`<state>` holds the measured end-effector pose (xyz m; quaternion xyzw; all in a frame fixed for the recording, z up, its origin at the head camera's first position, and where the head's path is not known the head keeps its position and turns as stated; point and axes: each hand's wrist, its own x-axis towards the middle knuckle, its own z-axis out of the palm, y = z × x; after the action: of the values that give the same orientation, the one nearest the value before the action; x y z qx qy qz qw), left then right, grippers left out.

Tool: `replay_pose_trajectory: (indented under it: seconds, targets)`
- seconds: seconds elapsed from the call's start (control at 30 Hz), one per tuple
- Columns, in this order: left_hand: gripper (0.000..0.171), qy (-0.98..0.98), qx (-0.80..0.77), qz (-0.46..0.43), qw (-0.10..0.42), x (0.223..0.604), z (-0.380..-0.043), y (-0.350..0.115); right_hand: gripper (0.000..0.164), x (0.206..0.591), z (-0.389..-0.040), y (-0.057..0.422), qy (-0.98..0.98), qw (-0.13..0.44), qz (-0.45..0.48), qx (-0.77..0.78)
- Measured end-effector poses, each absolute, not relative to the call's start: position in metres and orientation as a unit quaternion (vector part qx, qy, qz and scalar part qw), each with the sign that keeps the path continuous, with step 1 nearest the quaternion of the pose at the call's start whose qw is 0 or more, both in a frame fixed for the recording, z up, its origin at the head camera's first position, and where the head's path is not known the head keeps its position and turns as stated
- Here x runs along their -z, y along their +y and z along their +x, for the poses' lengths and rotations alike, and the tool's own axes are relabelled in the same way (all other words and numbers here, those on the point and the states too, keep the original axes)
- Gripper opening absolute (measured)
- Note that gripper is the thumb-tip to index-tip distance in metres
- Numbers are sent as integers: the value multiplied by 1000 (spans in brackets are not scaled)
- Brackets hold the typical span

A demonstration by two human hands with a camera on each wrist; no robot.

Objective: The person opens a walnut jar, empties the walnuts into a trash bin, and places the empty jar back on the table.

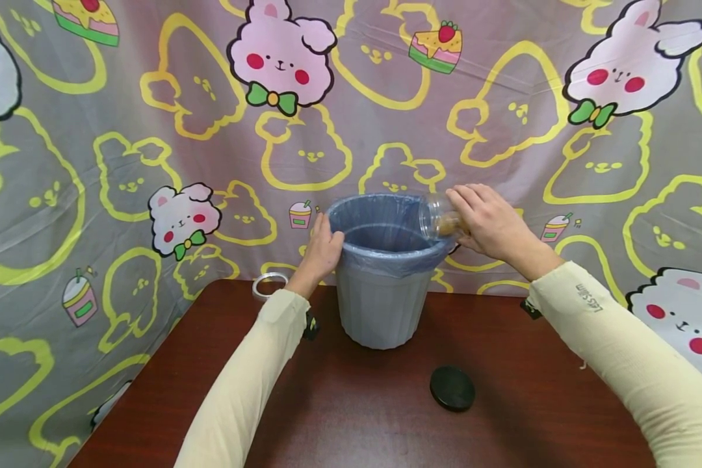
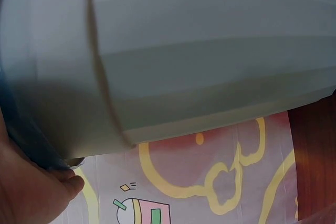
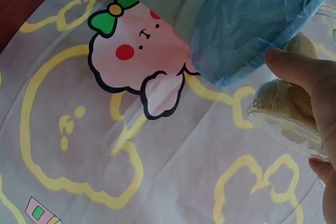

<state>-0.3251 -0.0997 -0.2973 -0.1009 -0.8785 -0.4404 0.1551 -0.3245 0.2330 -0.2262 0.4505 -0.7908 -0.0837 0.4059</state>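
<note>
A grey trash bin [image 1: 383, 305] lined with a blue plastic bag [image 1: 380, 201] stands upright on the table. My left hand [image 1: 322, 250] grips its rim at the left side; in the left wrist view the fingers [image 2: 68, 184] bend at the bag-covered edge. On the right, my right hand [image 1: 491, 224] holds a clear jar [image 1: 433, 211] tipped sideways, its mouth over the bin's rim. Tan and brown rounded pieces [image 3: 286, 98] lie inside the jar, partly hidden by the hand. A round black lid [image 1: 452, 388] rests on the table, in front of the bin.
The dark red-brown table [image 1: 363, 416] reaches back to a patterned curtain [image 1: 304, 149] close behind the bin. A white ring [image 1: 269, 277], like a tape roll, sits at the back left. Dark small objects show beside each wrist.
</note>
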Motion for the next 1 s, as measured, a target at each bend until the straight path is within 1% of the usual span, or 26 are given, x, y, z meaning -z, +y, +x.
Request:
replay_pose_trajectory:
  seconds: [0.53,0.83,1.0]
  targets:
    - [69,-877,444,-100,152,296,-324,-100,83,222,-327,231,-779,399,473,94]
    - [68,-879,440,-98,152,297,-324,-100,83,220,-328,228,-774,402,479,98]
    - [68,-880,440,-99,152,296,-324,-100,89,218,-326,226,-783,392,472,106]
